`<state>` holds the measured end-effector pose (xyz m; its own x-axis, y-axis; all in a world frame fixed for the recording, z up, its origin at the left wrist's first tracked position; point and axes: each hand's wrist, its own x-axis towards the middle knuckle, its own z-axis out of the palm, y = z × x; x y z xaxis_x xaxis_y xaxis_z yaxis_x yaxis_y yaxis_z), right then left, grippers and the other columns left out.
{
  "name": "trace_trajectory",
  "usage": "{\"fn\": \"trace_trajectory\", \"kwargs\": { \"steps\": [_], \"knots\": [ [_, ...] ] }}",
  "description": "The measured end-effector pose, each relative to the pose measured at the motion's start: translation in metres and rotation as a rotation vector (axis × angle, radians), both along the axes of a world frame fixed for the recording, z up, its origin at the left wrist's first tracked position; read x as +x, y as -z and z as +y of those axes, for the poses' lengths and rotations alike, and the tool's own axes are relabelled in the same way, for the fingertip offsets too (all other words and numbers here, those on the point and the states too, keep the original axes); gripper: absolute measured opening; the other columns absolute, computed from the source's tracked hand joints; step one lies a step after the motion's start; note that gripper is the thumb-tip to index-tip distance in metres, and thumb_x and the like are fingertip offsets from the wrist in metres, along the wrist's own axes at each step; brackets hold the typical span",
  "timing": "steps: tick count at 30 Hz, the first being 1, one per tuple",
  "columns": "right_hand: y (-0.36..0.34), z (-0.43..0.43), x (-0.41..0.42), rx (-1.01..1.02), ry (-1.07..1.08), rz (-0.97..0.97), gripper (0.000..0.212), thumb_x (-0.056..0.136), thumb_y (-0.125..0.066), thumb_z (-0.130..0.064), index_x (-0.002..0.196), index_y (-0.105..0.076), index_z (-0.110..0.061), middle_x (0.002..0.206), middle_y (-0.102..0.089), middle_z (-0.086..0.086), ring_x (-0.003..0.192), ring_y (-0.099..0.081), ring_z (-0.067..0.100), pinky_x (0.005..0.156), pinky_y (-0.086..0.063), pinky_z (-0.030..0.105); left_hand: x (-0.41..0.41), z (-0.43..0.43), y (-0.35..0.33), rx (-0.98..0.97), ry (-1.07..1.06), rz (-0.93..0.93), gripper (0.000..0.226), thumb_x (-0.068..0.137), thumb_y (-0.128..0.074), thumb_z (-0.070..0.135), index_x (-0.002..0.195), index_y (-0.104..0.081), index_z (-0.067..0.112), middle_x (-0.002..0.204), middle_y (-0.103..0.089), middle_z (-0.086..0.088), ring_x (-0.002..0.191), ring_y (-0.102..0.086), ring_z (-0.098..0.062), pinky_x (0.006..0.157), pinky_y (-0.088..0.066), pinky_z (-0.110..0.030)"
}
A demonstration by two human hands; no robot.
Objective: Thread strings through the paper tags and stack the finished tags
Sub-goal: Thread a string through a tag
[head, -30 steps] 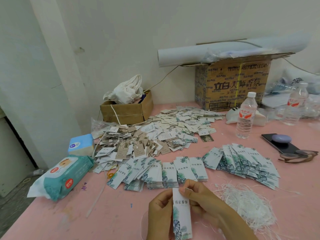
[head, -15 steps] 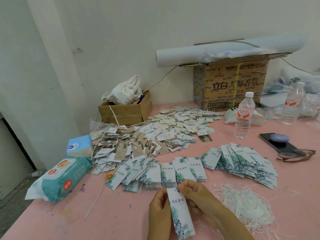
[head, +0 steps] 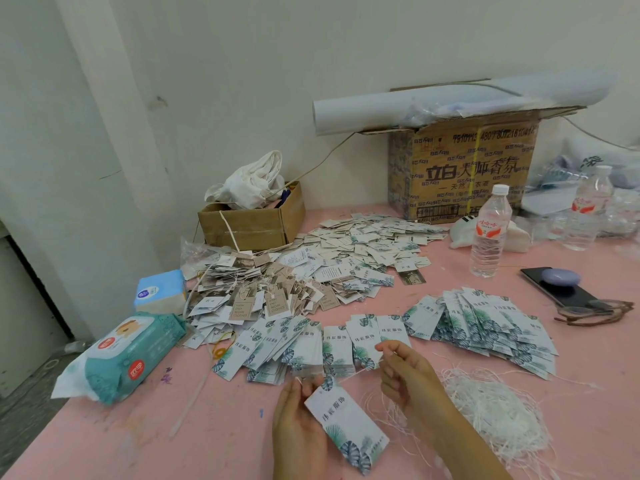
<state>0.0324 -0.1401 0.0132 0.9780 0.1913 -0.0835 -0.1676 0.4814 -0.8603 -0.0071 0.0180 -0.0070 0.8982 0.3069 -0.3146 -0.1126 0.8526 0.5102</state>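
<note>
My left hand (head: pixel 298 424) grips the tag (head: pixel 346 422) nearest me while my right hand (head: pixel 407 374) pinches the string (head: pixel 360 371) taut to its right; a hard tug could tear the hole.

Two hands show over the pink table (head: pixel 138 438): the left hand (head: pixel 298 431) holds one leaf-printed tag (head: pixel 346 427) and the right hand (head: pixel 405 375) pinches one white string (head: pixel 356 372). Beside them lies one tangle of loose strings (head: pixel 495 410). The fanned leaf-printed tags (head: pixel 485 327) and the heap of strung tags (head: pixel 311 268) behind them are too many to count. Also on the table are two water bottles (head: pixel 489 233) (head: pixel 588 209), two cardboard boxes (head: pixel 249 226) (head: pixel 464 168), one paper roll (head: pixel 415 105), one pack of wet wipes (head: pixel 128 355), one blue tissue pack (head: pixel 161 291), one phone (head: pixel 575 296) and one pair of glasses (head: pixel 595 311).
</note>
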Motion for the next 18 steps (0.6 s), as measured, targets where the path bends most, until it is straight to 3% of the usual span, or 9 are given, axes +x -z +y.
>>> {"fn": "trace_trajectory", "kwargs": {
  "steps": [3, 6, 12, 18],
  "knots": [
    [0.001, 0.003, 0.001, -0.042, 0.043, -0.044, 0.013, 0.095, -0.047, 0.002, 0.096, -0.06, 0.003, 0.061, -0.057, 0.006, 0.05, -0.052, 0.012, 0.05, -0.048, 0.019, -0.001, -0.002, -0.001, 0.034, 0.001, 0.031, 0.028, 0.1, -0.04, 0.01, 0.073, -0.041, 0.009, 0.065, -0.036, -0.006, 0.055, -0.046, -0.018, 0.058, -0.041, -0.029],
    [0.003, 0.007, 0.001, -0.083, 0.032, -0.071, 0.012, 0.091, -0.053, 0.003, 0.094, -0.064, 0.006, 0.07, -0.067, 0.013, 0.061, -0.064, 0.017, 0.061, -0.055, 0.021, 0.003, -0.003, -0.003, 0.141, -0.019, 0.043, 0.029, 0.101, -0.038, 0.006, 0.073, -0.04, 0.01, 0.057, -0.035, -0.002, 0.042, -0.043, -0.01, 0.047, -0.036, -0.023],
    [0.005, 0.011, 0.0, -0.029, -0.008, -0.06, 0.025, 0.074, -0.066, -0.004, 0.097, -0.07, 0.005, 0.092, -0.071, 0.026, 0.083, -0.072, 0.028, 0.067, -0.058, 0.023, -0.001, -0.006, 0.003, 0.442, -0.03, 0.064, 0.019, 0.097, -0.049, 0.006, 0.078, -0.054, 0.005, 0.057, -0.038, 0.0, 0.056, -0.035, -0.017, 0.058, -0.027, -0.029],
    [0.005, 0.011, -0.001, -0.045, 0.048, -0.078, 0.021, 0.072, -0.069, -0.014, 0.088, -0.077, -0.003, 0.08, -0.071, 0.022, 0.068, -0.07, 0.023, 0.06, -0.056, 0.021, -0.002, -0.009, 0.008, 0.677, -0.024, 0.056, 0.016, 0.093, -0.059, 0.013, 0.08, -0.066, 0.007, 0.051, -0.04, 0.007, 0.058, -0.036, -0.012, 0.062, -0.033, -0.025]
  ]
}}
